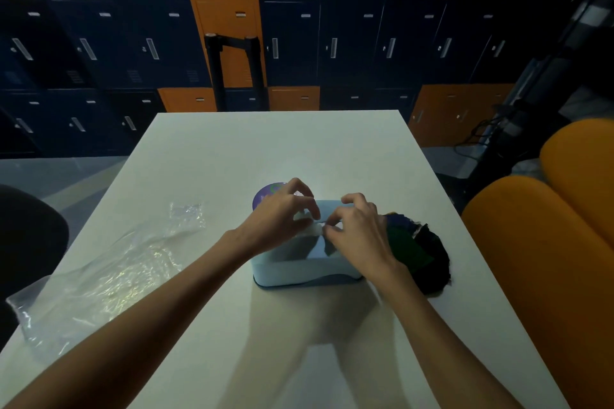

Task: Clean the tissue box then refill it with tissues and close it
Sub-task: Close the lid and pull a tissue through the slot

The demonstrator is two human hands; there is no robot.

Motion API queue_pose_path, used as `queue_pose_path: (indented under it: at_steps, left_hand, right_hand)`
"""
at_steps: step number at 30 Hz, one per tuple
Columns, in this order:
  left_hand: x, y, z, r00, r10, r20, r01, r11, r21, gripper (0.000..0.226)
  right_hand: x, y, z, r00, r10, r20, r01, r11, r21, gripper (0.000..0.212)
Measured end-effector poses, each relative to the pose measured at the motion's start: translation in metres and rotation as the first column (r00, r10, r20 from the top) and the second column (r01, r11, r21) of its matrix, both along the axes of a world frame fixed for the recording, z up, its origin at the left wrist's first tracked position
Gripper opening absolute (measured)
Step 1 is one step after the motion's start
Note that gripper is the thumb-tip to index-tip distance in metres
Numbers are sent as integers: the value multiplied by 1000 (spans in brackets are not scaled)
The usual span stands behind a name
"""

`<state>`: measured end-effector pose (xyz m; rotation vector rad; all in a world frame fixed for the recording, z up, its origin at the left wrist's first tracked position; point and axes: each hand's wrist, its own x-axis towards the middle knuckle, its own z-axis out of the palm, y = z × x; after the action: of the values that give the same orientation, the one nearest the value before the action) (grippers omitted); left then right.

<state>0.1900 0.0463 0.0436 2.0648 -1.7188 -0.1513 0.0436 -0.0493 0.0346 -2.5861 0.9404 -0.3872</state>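
Tissue box (pixel 299 271), pale blue: centre of frame, on white surface (pixel 265 143). Lower left: crumpled clear plastic wrapper (pixel 109 269). Behind the box: purple round item (pixel 265 196), partly hidden. Over the box top: left hand (pixel 282 219) and right hand (pixel 357 234), close together, both pinching a white tissue (pixel 315 228). Right, beside the box: dark cloth (pixel 423 257)

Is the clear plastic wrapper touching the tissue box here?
Apart. The head view shows the plastic wrapper lying left of the tissue box, bare table between them; left hand and right hand pinch a tissue above the box.
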Motion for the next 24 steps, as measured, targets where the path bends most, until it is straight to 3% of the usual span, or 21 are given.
queue_pose_path:
  at_steps: [5, 11, 15, 17, 20, 24]
  left_hand:
    - [-3, 2, -8, 1000, 12, 15, -12, 999, -42, 13]
    - [-5, 3, -10, 998, 1, 68, 1, 1000, -29, 12]
    - [-7, 1, -5, 999, 9, 40, -8, 999, -46, 13]
    - [-9, 0, -2, 997, -1, 83, 5, 999, -45, 9]
    - [-7, 1, -1, 993, 8, 117, -6, 1000, -14, 7]
    - [-3, 11, -8, 998, 69, 12, -68, 997, -21, 13]
  right_hand:
    - [-7, -3, -7, 983, -25, 179, -34, 947, 319, 10]
    - [-16, -4, -6, 974, -5, 226, -89, 911, 402, 6]
    - [-13, -3, -7, 980, -17, 196, -57, 929, 366, 6]
    - [-8, 1, -7, 987, -41, 155, -11, 946, 323, 23]
    - [1, 8, -1, 996, -78, 44, 70, 985, 158, 41]
    - [11, 18, 6, 986, -128, -103, 127, 992, -14, 36]
